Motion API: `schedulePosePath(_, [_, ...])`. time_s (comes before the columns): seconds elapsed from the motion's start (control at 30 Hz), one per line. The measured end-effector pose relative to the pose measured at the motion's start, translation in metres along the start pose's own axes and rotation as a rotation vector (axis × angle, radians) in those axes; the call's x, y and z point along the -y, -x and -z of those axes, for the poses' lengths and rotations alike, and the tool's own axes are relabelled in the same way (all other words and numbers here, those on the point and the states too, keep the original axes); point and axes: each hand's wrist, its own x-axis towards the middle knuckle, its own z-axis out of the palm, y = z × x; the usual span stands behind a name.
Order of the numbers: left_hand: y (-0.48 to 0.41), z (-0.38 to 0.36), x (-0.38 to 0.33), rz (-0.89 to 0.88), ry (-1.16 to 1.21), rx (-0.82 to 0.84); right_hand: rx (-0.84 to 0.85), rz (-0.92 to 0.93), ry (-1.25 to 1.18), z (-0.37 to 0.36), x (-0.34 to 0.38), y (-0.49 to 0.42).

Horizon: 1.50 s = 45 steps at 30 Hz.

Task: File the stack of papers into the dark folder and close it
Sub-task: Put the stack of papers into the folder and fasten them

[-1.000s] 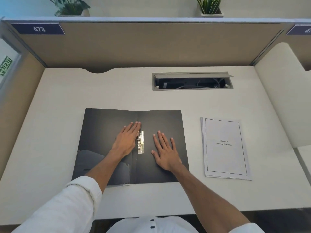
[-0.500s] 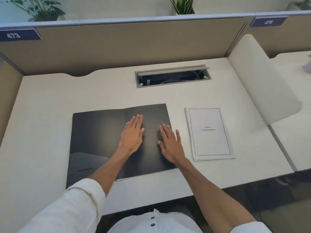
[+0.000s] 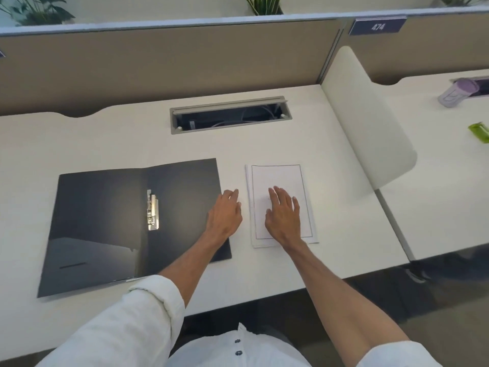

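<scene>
The dark folder (image 3: 105, 221) lies open and flat on the white desk, a silver metal clip (image 3: 153, 210) at its spine. Right of it sits the stack of papers (image 3: 280, 178), top sheet with a thin black border. My right hand (image 3: 284, 215) rests flat on the stack, fingers spread. My left hand (image 3: 225, 214) is over the folder's right edge and the bare strip of desk between folder and stack, fingers extended, holding nothing.
A recessed cable tray (image 3: 230, 115) opens in the desk behind the folder and papers. A white curved divider (image 3: 370, 123) borders the right side; beyond it stand a purple cup (image 3: 455, 92) and a green object (image 3: 480, 131). Beige partition panels (image 3: 169, 62) back the desk.
Both hands left the folder and moved right: the right one now lies on the paper stack, the left one is at the folder's right edge. The metal clip is uncovered again.
</scene>
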Motion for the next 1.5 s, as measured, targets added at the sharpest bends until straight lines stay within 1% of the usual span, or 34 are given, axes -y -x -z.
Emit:
schedulePosePath(0.13, [-0.009,-0.013,-0.028,0.098,-0.045,0.052,0.019,-0.088,-0.059,0.009,-0.036,-0.007])
schedulePosePath(0.37, [-0.018,-0.030,-0.049,0.159,-0.029,0.113,0.034,-0.339,-0.146,0.019,-0.072,-0.017])
schedulePosePath(0.47, [-0.017,-0.036,-0.054,0.150,-0.034,0.132,0.049,-0.382,-0.184,0.019,-0.076,-0.023])
schedulePosePath(0.53, [-0.015,-0.039,-0.057,0.134,-0.043,0.132,0.045,-0.415,-0.285,0.019,-0.079,-0.030])
schedulePosePath(0.73, [-0.015,-0.043,-0.060,0.119,-0.067,0.134,0.043,-0.590,-0.647,0.029,-0.088,-0.048])
schedulePosePath(0.87, [-0.013,-0.042,-0.058,0.091,-0.081,0.139,0.087,-0.575,-0.668,0.027,-0.090,-0.050])
schedulePosePath(1.0, [-0.013,-0.040,-0.054,0.075,-0.055,0.151,0.052,-0.543,-0.706,0.026,-0.088,-0.044])
schedulePosePath(1.1, [-0.014,-0.033,-0.047,0.079,0.019,0.150,0.015,-0.484,-0.698,0.032,-0.083,-0.037])
schedulePosePath(1.23, [-0.011,-0.023,-0.031,0.153,0.251,0.037,-0.085,-0.333,-0.739,0.043,-0.074,-0.031])
schedulePosePath(1.33, [-0.005,-0.010,-0.016,0.197,0.470,-0.060,-0.139,-0.275,-0.821,0.054,-0.061,-0.032])
schedulePosePath(1.4, [-0.001,-0.001,-0.003,0.201,0.515,-0.123,-0.140,-0.263,-0.896,0.057,-0.047,-0.033])
schedulePosePath(1.5, [0.010,0.007,0.022,0.216,0.468,-0.201,-0.092,-0.251,-0.979,0.051,-0.014,-0.033])
